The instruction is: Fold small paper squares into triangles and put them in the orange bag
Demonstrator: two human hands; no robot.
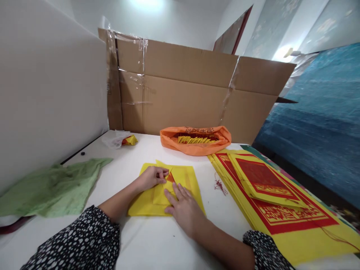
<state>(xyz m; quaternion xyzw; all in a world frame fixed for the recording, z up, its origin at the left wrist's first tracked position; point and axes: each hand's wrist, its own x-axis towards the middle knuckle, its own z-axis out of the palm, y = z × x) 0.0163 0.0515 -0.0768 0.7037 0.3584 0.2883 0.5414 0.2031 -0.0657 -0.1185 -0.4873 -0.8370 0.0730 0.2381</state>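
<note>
A yellow sheet [194, 176] lies on the white table, with a smaller folded yellow paper [160, 195] on top of it. A small red-orange patch shows near the folded paper's upper part. My left hand [152, 177] is closed at the paper's upper left, its fingertips pinching the edge of a fold. Spread over the lower right of the folded paper is my right hand [184, 206], its fingers apart and pressing flat on it.
An orange bag [194, 149] of folded yellow papers stands behind. Stacked yellow-and-red printed sheets [270, 210] lie right, beside red string [220, 186]. A green cloth [64, 185] and a plastic bag [114, 140] are left. Cardboard [182, 97] stands at the back.
</note>
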